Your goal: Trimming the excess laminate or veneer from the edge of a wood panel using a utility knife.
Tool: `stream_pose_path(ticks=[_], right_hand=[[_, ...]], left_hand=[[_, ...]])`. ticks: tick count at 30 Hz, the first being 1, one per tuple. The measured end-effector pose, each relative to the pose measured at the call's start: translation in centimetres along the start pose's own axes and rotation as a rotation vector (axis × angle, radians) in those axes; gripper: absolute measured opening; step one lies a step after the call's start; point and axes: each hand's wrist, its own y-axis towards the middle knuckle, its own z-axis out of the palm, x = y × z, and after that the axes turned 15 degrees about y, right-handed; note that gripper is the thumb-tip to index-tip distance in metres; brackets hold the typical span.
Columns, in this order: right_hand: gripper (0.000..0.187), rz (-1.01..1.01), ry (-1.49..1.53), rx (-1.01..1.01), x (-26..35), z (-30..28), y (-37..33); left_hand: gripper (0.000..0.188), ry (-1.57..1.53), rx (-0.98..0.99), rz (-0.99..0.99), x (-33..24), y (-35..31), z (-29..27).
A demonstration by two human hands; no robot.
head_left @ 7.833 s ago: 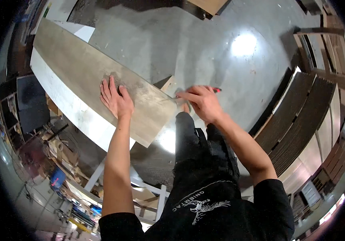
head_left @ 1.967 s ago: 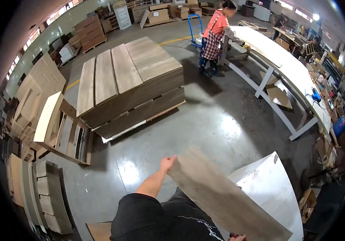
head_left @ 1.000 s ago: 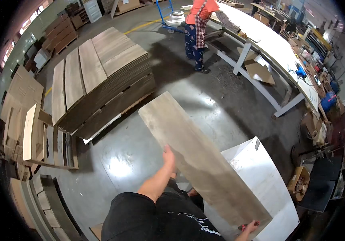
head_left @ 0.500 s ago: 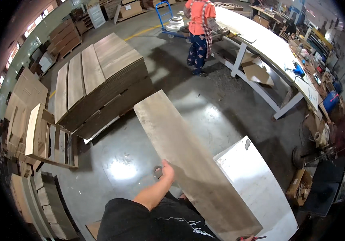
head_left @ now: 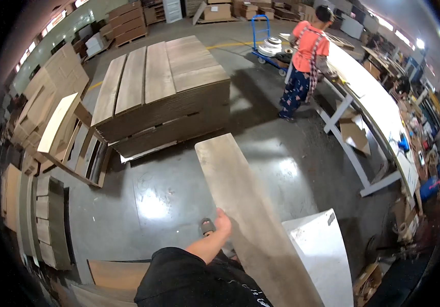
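Observation:
A long grey-brown wooden board [head_left: 253,204] with rounded far corners slants across the middle of the view, its near end cut off by the lower rim. My left hand [head_left: 223,223] is closed on the board's left edge, the thumb lying along it. Nothing of my right hand shows. Beneath and right of the board is a white sheet-topped surface [head_left: 325,250]; whether the two touch is hidden.
Ahead stands a tall stack of wood-grain panels [head_left: 153,77]. A wooden frame [head_left: 71,138] is at its left. A person in an orange top [head_left: 309,51] works at a long white table [head_left: 379,87]. A blue hand cart [head_left: 261,36] stands behind. Panels [head_left: 115,273] lie at lower left.
My view has swung so the stack and the person sit further right and lower. The board stays in my left hand. My right hand, with a red-handled tool near it, has left the picture.

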Motion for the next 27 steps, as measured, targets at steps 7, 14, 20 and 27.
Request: stream_pose_path(ticks=[7,14,20,27], right_hand=[[0.036,-0.174,0.044,0.122,2.0,12.0,-10.6],[0.038,-0.111,0.050,0.390,-1.5,27.6,-22.7],[0.035,-0.080,0.107,0.449,-6.2,36.9,-29.4],[0.036,0.162,0.197,0.575,-4.9,47.0,-42.0]], left_hand=[[0.088,-0.245,0.095,0.013,-5.0,10.9,-7.2],[0.079,-0.458,0.156,0.150,-13.7,23.2,-15.1],[0.082,-0.377,0.224,0.192,-22.1,24.6,-18.6],[0.069,-0.342,0.479,0.268,-24.4,35.4,-19.8]])
